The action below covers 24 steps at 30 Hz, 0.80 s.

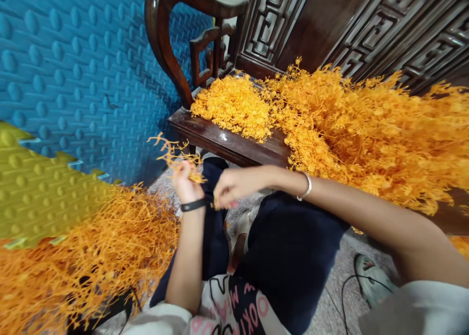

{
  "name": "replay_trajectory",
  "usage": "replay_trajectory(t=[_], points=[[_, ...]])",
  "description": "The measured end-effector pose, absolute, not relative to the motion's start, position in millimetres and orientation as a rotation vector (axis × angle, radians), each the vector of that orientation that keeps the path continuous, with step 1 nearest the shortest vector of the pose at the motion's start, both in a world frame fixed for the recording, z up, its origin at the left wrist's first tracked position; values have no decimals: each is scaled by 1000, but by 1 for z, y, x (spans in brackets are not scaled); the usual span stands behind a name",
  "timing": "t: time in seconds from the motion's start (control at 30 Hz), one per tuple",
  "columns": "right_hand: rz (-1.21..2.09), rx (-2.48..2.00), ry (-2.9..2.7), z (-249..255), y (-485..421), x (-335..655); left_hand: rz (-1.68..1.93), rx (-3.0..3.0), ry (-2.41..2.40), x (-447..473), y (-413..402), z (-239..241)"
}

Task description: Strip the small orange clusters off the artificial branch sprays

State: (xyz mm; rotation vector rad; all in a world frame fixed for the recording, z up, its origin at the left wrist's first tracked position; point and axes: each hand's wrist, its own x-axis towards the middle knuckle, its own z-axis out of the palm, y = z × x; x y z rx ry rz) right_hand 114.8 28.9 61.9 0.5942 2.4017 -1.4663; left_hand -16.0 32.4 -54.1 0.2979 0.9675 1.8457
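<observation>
My left hand point(186, 182), with a black band at the wrist, is closed around a thin orange branched plastic sprig point(170, 149). Its twigs stick out above the fingers and to the left. Just right of it, my right hand point(234, 186) is curled, fingers pointing down, slightly blurred. A small yellowish bit shows at its fingertips, too small to name. The two hands are close but apart, above my lap. Beyond them, a heap of yellow-orange flower-like pieces point(234, 105) lies on the dark wooden bench point(234, 146).
A larger mass of orange sprigs point(366, 124) covers the bench to the right. Loose bare orange stems point(110, 237) are piled on the floor at left. Blue foam matting point(73, 80) and a yellow foam mat point(44, 188) stand at left. A curved armrest point(157, 27) rises behind. A dark cable point(344, 296) lies near a shoe.
</observation>
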Motion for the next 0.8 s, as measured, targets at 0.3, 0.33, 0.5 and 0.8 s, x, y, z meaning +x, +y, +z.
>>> replay_trajectory(t=[0.3,0.33,0.5,0.8], points=[[-974,1291,2759,62,72,144,1850,315,1036,-55,37,-49],[-828,1490,2749,62,84,153,1810,335,1006,-46,35,-45],[-312,2149,2441,59,120,191,1682,466,853,-17,28,-34],[185,2451,2055,64,117,191,1500,550,676,-15,24,-27]])
